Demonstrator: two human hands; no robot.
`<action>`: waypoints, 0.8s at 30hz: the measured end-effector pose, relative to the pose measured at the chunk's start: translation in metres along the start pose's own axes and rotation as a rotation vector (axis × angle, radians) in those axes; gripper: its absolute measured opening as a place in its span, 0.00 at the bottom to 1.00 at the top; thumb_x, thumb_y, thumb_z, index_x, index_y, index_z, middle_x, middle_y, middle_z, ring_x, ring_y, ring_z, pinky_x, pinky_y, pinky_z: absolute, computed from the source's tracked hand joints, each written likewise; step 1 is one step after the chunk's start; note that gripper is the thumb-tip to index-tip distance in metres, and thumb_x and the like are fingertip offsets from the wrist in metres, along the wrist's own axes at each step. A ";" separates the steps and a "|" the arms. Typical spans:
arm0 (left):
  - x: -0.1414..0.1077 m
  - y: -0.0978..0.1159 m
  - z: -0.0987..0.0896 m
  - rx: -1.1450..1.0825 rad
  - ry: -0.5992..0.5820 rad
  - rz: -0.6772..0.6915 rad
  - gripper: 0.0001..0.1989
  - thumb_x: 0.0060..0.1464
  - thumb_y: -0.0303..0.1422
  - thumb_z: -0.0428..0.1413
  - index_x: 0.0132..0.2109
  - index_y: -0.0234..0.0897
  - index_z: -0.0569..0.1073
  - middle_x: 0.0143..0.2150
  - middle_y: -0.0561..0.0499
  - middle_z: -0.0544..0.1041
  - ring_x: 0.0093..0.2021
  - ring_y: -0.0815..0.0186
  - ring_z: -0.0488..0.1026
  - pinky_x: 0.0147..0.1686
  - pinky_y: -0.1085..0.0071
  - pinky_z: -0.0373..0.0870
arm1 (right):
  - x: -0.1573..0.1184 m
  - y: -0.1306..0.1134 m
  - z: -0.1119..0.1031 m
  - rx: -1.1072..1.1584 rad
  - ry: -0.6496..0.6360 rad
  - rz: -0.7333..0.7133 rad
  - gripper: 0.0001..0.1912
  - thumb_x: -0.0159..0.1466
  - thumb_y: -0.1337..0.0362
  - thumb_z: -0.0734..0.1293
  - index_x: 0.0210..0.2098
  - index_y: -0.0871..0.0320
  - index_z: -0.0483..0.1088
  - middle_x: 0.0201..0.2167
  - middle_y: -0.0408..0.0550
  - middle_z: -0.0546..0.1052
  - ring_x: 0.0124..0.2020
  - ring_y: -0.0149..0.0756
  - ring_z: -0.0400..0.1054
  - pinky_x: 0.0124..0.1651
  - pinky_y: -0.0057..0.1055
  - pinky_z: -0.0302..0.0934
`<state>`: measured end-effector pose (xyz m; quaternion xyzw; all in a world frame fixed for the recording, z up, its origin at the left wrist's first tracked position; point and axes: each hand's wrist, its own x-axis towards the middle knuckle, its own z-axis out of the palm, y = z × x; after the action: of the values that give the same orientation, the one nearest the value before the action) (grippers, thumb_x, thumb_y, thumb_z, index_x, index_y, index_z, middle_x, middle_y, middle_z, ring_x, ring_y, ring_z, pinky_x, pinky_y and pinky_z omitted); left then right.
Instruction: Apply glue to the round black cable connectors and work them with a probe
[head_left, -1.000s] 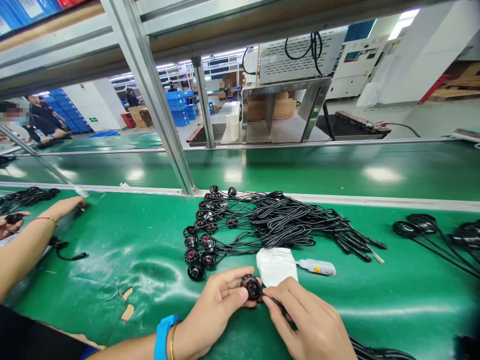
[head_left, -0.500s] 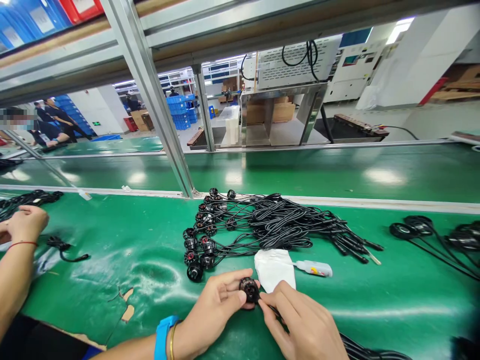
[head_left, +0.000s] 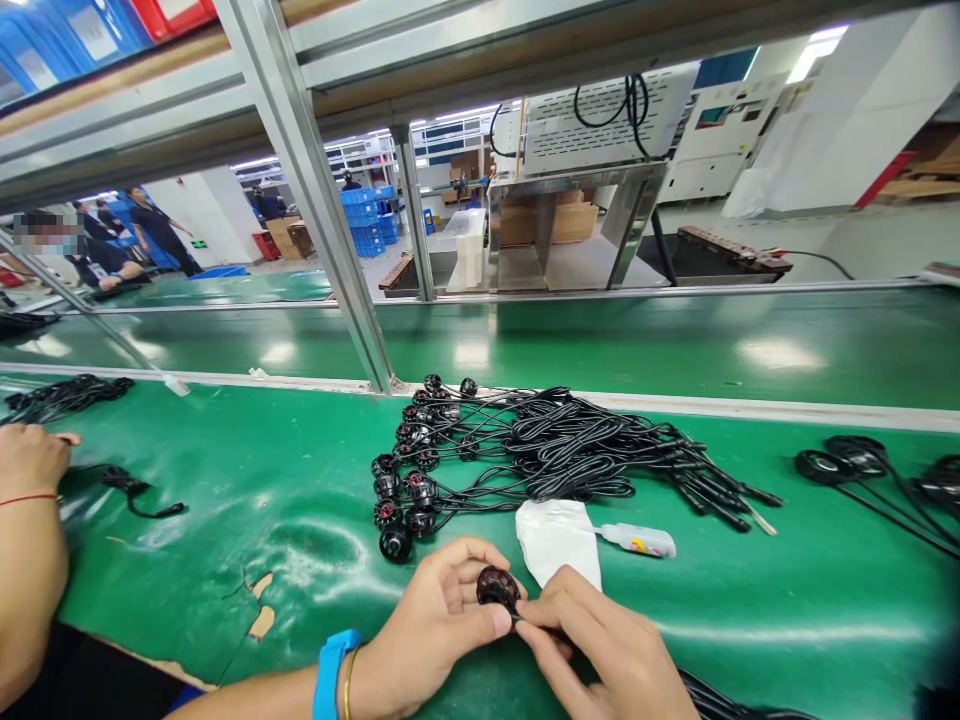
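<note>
My left hand (head_left: 439,630), with a blue band at the wrist, is closed around a small round black motor (head_left: 497,585) whose slotted face tilts upward. Close against the motor's lower right side, my right hand (head_left: 604,640) pinches the thin black cable at the point where it leaves the motor. Most of that cable is hidden beneath the right hand. Just beyond my fingers lie a white cloth (head_left: 556,540) and a small clear squeeze bottle (head_left: 643,540) with a thin nozzle. Behind them, several similar motors (head_left: 396,543) are laid out with their coiled black cables (head_left: 574,450).
A co-worker's arm (head_left: 30,560) reaches in at the left, near a cable bundle (head_left: 71,395). More cabled motors (head_left: 855,455) lie at the right, and black cables (head_left: 739,700) run along the bottom edge. A metal post (head_left: 322,220) rises behind the green mat, which is torn (head_left: 262,622).
The motor has turned in my left hand, so its face tips more upward, and my left thumb has shifted toward the cable exit. The co-worker's hand at the left has moved.
</note>
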<state>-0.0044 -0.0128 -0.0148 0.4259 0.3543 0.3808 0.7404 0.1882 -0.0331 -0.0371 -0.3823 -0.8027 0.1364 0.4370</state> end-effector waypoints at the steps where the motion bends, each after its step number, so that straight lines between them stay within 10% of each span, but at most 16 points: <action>1: 0.000 -0.001 0.000 -0.004 -0.006 0.000 0.17 0.50 0.30 0.68 0.45 0.34 0.72 0.38 0.49 0.77 0.40 0.68 0.73 0.43 0.72 0.68 | -0.001 0.001 0.000 0.041 -0.018 0.033 0.06 0.69 0.71 0.62 0.39 0.56 0.70 0.29 0.42 0.71 0.24 0.26 0.67 0.28 0.21 0.60; 13: 0.003 0.000 -0.006 0.095 0.020 -0.043 0.18 0.50 0.32 0.67 0.47 0.35 0.73 0.42 0.46 0.79 0.44 0.62 0.75 0.47 0.65 0.68 | 0.010 0.006 -0.022 0.128 -0.233 0.268 0.08 0.68 0.59 0.64 0.39 0.54 0.73 0.32 0.45 0.75 0.31 0.33 0.71 0.34 0.27 0.64; 20: 0.005 0.003 -0.004 0.057 -0.020 -0.073 0.20 0.49 0.30 0.67 0.49 0.34 0.73 0.41 0.43 0.80 0.43 0.59 0.78 0.47 0.63 0.69 | 0.005 0.083 -0.096 -0.309 -0.153 0.523 0.19 0.63 0.46 0.66 0.46 0.49 0.76 0.46 0.49 0.76 0.50 0.47 0.70 0.51 0.43 0.66; 24: 0.007 0.003 -0.002 -0.014 0.010 -0.086 0.22 0.44 0.31 0.70 0.47 0.33 0.75 0.39 0.44 0.81 0.41 0.59 0.79 0.44 0.65 0.70 | -0.013 0.114 -0.090 -0.261 -0.283 0.447 0.18 0.62 0.44 0.66 0.42 0.46 0.79 0.45 0.49 0.77 0.48 0.47 0.71 0.53 0.42 0.66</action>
<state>-0.0034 -0.0056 -0.0143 0.4032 0.3730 0.3533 0.7573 0.3216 0.0236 -0.0560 -0.5797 -0.7624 0.1769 0.2268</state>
